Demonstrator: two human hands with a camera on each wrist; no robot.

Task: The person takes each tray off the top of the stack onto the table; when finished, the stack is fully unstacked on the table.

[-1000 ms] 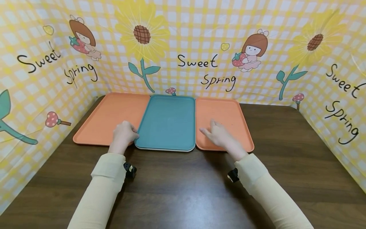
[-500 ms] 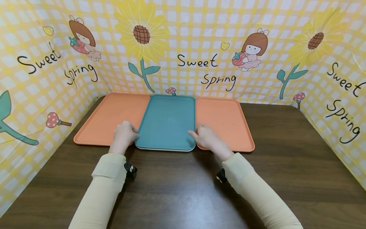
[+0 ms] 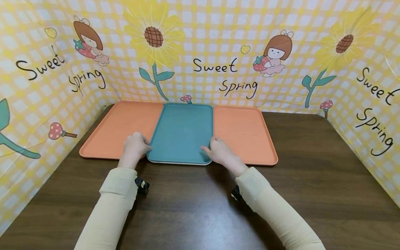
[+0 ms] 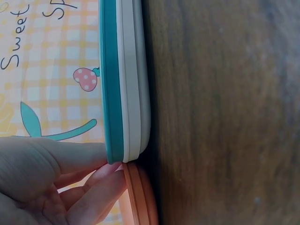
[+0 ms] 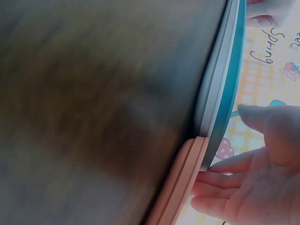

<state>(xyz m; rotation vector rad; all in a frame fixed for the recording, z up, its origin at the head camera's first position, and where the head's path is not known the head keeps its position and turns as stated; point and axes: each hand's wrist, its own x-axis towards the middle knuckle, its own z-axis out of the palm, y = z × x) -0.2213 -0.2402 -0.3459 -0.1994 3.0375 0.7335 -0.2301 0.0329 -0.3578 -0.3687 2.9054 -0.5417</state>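
A teal tray [image 3: 182,133] lies on a white tray [image 4: 132,84] between two orange trays. The left orange tray [image 3: 122,125] and right orange tray [image 3: 247,135] sit right against its sides. My left hand [image 3: 135,146] pinches the teal tray's left edge near the front corner, thumb on the rim and fingers bent by the orange tray's edge. At the opposite front corner, my right hand [image 3: 221,151] has its thumb [image 5: 255,117] stretched over the teal tray, apart from the fingers. Its fingertips [image 5: 220,168] reach the side of the teal tray beside the right orange tray.
The dark wooden table [image 3: 187,208] extends in front of the trays and to their right. Behind and on both sides stands a yellow checked cloth [image 3: 212,41] printed with flowers and lettering.
My right hand has moved left from over the right orange tray to the teal tray's right edge. My left hand has stayed at the left edge. The trays have not moved.
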